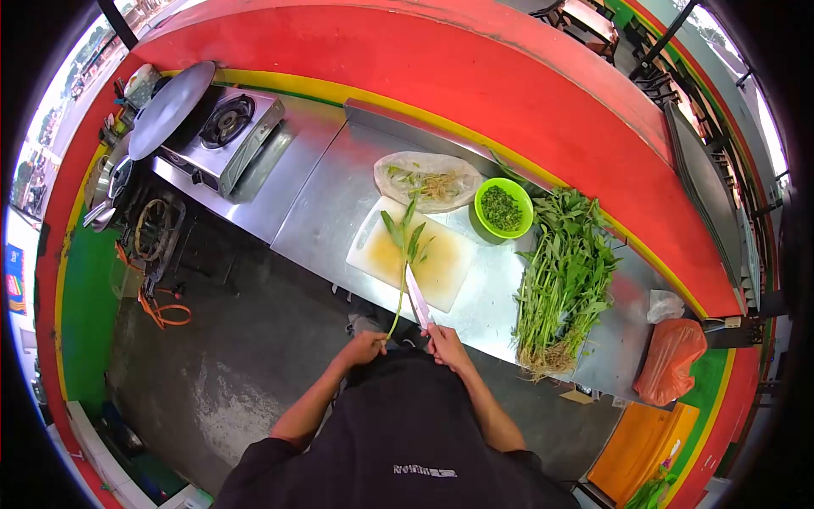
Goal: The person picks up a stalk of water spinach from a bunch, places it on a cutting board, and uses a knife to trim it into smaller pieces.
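My left hand (366, 347) is closed on the lower end of a leafy green stem (402, 284). The stem's leaves lie over the white cutting board (458, 252), which has a yellowish stain in its middle. In my right hand (446, 346) is a knife (416, 297), gripped by its handle. Its pale blade points away from me, and the tip is beside the stem over the board. Just behind the board lies a clear plastic bag (462, 180) with stems and roots on it. A lime green bowl (527, 206) of chopped greens stands to the right of it.
A large bunch of leafy greens (564, 271) with roots lies on the steel counter (305, 208) at the right. Further right is an orange plastic bag (671, 360). A gas stove (246, 140) and a large round lid (172, 110) are at the left. A red wall (441, 72) runs behind.
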### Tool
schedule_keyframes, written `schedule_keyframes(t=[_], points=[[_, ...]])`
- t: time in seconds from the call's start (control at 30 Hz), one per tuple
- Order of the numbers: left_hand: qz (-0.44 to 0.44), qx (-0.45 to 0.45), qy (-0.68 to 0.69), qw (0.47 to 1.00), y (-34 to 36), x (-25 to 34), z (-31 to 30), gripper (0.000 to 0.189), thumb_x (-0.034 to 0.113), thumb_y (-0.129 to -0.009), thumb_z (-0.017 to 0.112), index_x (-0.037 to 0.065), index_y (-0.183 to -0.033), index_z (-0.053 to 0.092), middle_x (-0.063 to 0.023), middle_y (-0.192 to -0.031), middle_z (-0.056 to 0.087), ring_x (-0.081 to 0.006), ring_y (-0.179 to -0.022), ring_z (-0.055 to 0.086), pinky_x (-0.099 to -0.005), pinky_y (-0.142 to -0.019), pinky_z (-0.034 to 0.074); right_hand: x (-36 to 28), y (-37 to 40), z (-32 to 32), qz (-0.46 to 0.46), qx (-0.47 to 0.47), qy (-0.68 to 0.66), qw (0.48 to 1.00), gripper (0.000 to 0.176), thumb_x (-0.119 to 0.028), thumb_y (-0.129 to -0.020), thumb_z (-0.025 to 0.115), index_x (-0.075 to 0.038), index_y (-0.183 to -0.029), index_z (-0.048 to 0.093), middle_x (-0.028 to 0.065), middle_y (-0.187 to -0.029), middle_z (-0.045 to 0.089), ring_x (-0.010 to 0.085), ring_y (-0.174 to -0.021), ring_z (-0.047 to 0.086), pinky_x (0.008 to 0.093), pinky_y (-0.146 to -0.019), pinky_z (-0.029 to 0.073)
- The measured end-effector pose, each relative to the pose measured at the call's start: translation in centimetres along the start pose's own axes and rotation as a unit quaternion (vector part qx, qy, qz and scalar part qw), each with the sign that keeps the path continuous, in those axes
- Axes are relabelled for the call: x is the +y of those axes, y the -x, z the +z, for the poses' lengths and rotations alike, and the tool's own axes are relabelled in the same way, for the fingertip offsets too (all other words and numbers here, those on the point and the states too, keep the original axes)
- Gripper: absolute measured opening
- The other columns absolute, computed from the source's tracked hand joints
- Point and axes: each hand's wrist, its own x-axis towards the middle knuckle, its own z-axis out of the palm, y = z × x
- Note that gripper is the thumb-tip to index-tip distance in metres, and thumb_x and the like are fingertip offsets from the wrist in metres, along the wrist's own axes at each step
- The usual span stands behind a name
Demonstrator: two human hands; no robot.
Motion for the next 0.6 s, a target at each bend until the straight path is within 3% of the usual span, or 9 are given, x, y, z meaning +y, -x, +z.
schedule_keyframes(t=[0.17, 0.3, 0.37, 0.43, 0.47, 0.53, 0.6], points=[[0.009, -0.012, -0.005, 1.000, 0.0, -0.5, 0.0, 0.023, 0.007, -0.094, 0.049, -0.002, -0.102, 0.068, -0.0115, -0.079, 0.071, -0.0239, -0.076, 0.070, -0.0355, -0.071, 0.053, 0.3, -0.2, 0.0, -0.010, 0.001, 0.019, 1.000, 0.042, -0.039, -0.106, 0.044, -0.001, -0.102, 0.061, 0.0017, -0.057, 0.048, 0.0083, -0.039, 0.038, 0.0251, -0.036, 0.030], [0.023, -0.027, 0.007, 0.999, 0.2, 0.4, -0.6, 0.021, 0.007, -0.094, 0.050, -0.002, -0.102, 0.067, -0.0115, -0.080, 0.071, -0.0236, -0.077, 0.069, -0.0352, -0.072, 0.052, 0.9, -0.7, 0.2, -0.053, 0.064, 0.138, 0.987, 0.042, -0.038, -0.105, 0.046, -0.001, -0.098, 0.063, 0.0036, -0.057, 0.053, 0.0109, -0.040, 0.044, 0.0280, -0.038, 0.034], [-0.022, -0.060, -0.019, 0.998, 0.4, 2.0, -1.3, 0.020, 0.006, -0.095, 0.050, -0.003, -0.101, 0.067, -0.0103, -0.081, 0.071, -0.0197, -0.076, 0.068, -0.0335, -0.073, 0.052, 1.0, -0.9, 0.2, -0.080, 0.086, 0.174, 0.978, 0.042, -0.038, -0.104, 0.046, -0.001, -0.096, 0.064, 0.0042, -0.057, 0.055, 0.0118, -0.040, 0.046, 0.0297, -0.039, 0.036], [-0.017, -0.061, 0.000, 0.998, 0.7, 2.1, -1.6, 0.021, 0.006, -0.096, 0.050, -0.002, -0.105, 0.067, -0.0090, -0.082, 0.071, -0.0172, -0.077, 0.066, -0.0325, -0.074, 0.051, 0.7, -0.8, 0.3, -0.074, 0.111, 0.236, 0.963, 0.044, -0.039, -0.101, 0.048, 0.000, -0.093, 0.067, 0.0202, -0.072, 0.067, 0.0335, -0.065, 0.068, 0.0439, -0.065, 0.052], [-0.012, -0.061, 0.020, 0.998, 0.9, 2.1, -1.7, 0.023, 0.005, -0.097, 0.050, -0.002, -0.109, 0.067, -0.0077, -0.083, 0.071, -0.0148, -0.077, 0.065, -0.0316, -0.074, 0.051, 0.6, -0.7, 0.4, -0.075, 0.112, 0.236, 0.962, 0.044, -0.039, -0.101, 0.048, 0.000, -0.093, 0.067, 0.0202, -0.072, 0.067, 0.0335, -0.065, 0.068, 0.0439, -0.065, 0.052], [-0.013, -0.061, 0.040, 0.997, 1.2, 2.2, -2.0, 0.025, 0.006, -0.098, 0.050, -0.001, -0.115, 0.067, -0.0062, -0.084, 0.071, -0.0134, -0.078, 0.063, -0.0308, -0.075, 0.050, 1.1, -1.1, 0.4, -0.098, 0.140, 0.292, 0.941, 0.045, -0.039, -0.101, 0.047, 0.001, -0.094, 0.066, 0.0279, -0.084, 0.068, 0.0460, -0.082, 0.067, 0.0520, -0.075, 0.051], [-0.015, -0.061, 0.060, 0.996, 1.7, 2.5, -2.3, 0.028, 0.007, -0.099, 0.049, 0.000, -0.121, 0.066, -0.0047, -0.084, 0.071, -0.0120, -0.078, 0.062, -0.0299, -0.075, 0.050, 1.5, -1.5, 0.7, -0.127, 0.160, 0.319, 0.925, 0.045, -0.039, -0.102, 0.047, 0.001, -0.093, 0.066, 0.0259, -0.081, 0.068, 0.0435, -0.078, 0.067, 0.0503, -0.072, 0.051]])
